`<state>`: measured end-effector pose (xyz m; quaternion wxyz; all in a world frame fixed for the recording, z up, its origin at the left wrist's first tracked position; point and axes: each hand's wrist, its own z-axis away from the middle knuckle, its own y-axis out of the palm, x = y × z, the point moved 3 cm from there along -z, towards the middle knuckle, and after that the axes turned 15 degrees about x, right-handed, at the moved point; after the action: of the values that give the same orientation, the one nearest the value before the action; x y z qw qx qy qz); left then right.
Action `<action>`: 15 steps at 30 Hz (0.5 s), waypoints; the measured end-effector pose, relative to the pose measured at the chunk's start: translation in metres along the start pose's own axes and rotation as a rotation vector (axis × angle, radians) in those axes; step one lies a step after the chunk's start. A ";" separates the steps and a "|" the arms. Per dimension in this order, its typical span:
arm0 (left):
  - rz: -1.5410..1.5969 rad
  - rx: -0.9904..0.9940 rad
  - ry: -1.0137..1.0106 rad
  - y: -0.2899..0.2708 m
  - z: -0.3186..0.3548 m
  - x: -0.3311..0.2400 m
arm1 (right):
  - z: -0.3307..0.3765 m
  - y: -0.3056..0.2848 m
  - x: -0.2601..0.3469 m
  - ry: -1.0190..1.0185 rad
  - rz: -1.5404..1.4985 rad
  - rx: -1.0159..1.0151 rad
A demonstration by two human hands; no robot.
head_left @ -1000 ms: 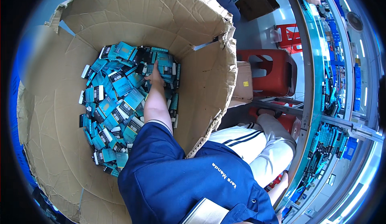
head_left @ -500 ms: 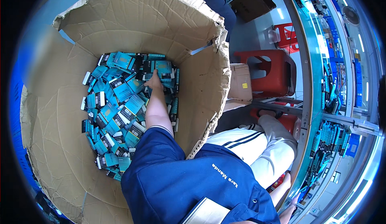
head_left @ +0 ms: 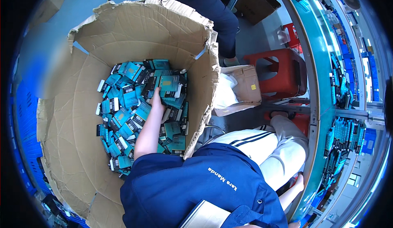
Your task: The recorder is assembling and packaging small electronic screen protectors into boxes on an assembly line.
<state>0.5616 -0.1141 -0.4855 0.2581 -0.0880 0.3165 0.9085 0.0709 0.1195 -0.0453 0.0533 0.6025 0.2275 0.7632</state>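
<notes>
Left hand [head_left: 156, 100] grips thin boxes [head_left: 168, 83]; ragged cardboard carton [head_left: 71, 125]

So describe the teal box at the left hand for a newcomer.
Inside the big cardboard carton, find the heap of boxes. Toward its upper right is a gold-patched teal box, set apart by the left hand at its left edge.

Bright, cool light; glare along green bench [head_left: 322, 85]; fisheye bends edges; left side blurred, corners black.

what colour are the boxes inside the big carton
Mostly teal and black, with some white; the boxes show best in the head view.
</notes>
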 end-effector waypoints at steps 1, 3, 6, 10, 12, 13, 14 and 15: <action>-0.008 -0.003 0.017 -0.008 0.008 -0.006 | -0.009 -0.007 0.006 0.016 -0.028 -0.005; -0.035 0.312 0.097 0.013 0.047 -0.027 | -0.011 -0.028 0.012 0.029 -0.089 -0.027; 0.007 0.370 0.126 0.028 0.110 -0.069 | -0.029 -0.043 0.015 0.067 -0.173 -0.048; -0.044 0.340 0.367 0.038 0.183 -0.120 | -0.069 -0.056 0.015 0.152 -0.279 -0.057; -0.097 0.358 0.464 0.061 0.207 -0.132 | -0.083 -0.063 0.021 0.152 -0.351 -0.065; -0.091 0.400 0.496 0.077 0.213 -0.133 | -0.083 -0.067 0.028 0.130 -0.393 -0.069; -0.086 0.414 0.538 0.083 0.229 -0.138 | -0.087 -0.070 0.027 0.145 -0.420 -0.073; -0.080 0.431 0.578 0.089 0.243 -0.141 | -0.090 -0.073 0.026 0.156 -0.450 -0.078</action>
<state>0.6361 -0.0811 -0.2020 0.2059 -0.2970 0.5569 0.7478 -0.0355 0.1686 -0.0671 0.2274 0.4732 0.3298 0.7846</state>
